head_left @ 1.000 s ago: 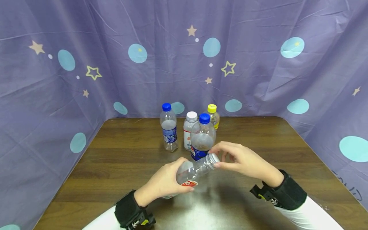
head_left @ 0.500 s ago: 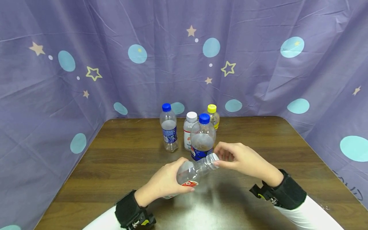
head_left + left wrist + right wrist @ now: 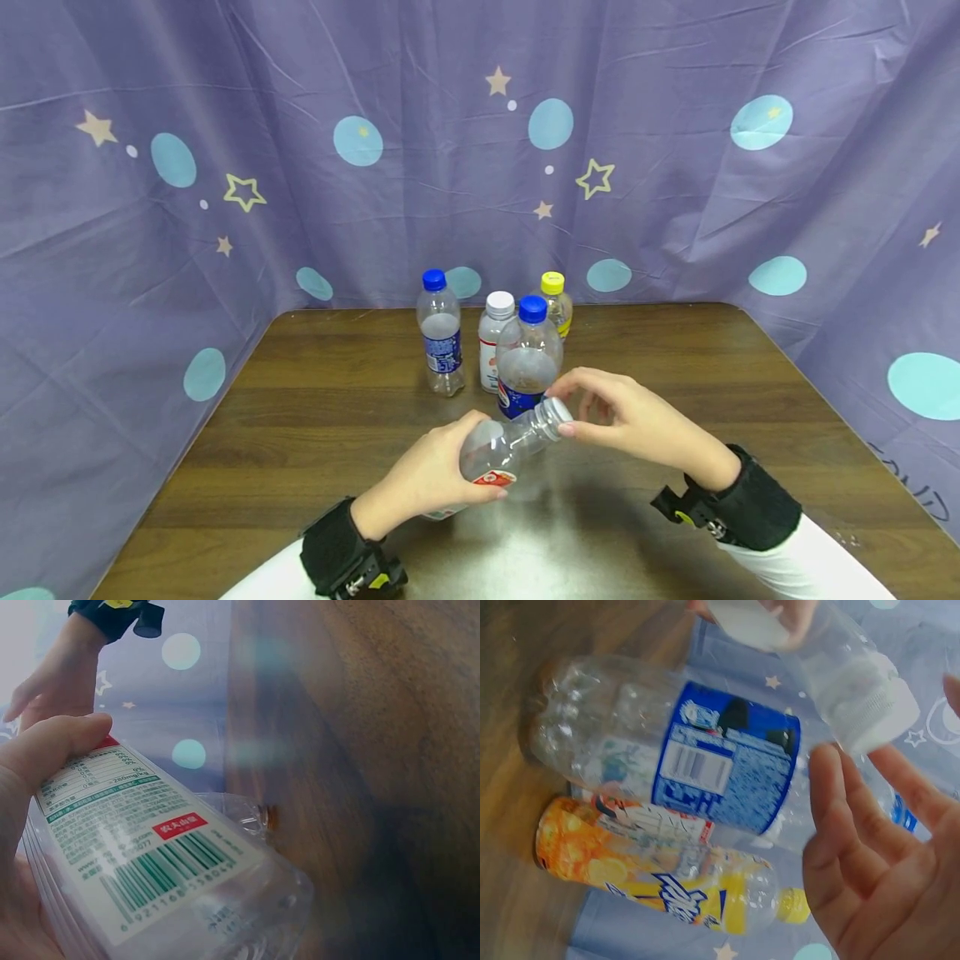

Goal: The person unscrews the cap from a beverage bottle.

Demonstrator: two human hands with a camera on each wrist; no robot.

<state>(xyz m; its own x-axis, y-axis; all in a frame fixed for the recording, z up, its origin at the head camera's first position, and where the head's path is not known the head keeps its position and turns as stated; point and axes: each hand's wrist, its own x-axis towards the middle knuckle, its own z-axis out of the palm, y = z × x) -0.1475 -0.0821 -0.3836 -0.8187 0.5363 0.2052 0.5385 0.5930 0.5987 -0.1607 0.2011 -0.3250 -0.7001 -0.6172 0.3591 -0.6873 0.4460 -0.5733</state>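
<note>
My left hand (image 3: 427, 475) grips a clear plastic bottle (image 3: 491, 454) around its body, thumb along the near side. The bottle is tilted, its neck toward my right hand. In the left wrist view its label (image 3: 142, 832) shows a green barcode and a small red patch. At the neck is a white cap (image 3: 557, 414). Thumb and index finger of my right hand (image 3: 637, 417) pinch this cap from either side; the right wrist view shows the fingertips close by the cap (image 3: 881, 724), the other fingers loosely bent.
Just behind the hands stands a large blue-capped bottle (image 3: 529, 358). Around it are a white-capped bottle (image 3: 489, 350), a yellow-capped orange-drink bottle (image 3: 667, 874) and a smaller blue-capped bottle (image 3: 441, 337). A purple curtain (image 3: 450, 225) hangs behind the wooden table (image 3: 322, 417).
My right fingertips drew back along the cap half a second ago, then reached forward around it again. My left hand and the bottle have stayed nearly still.
</note>
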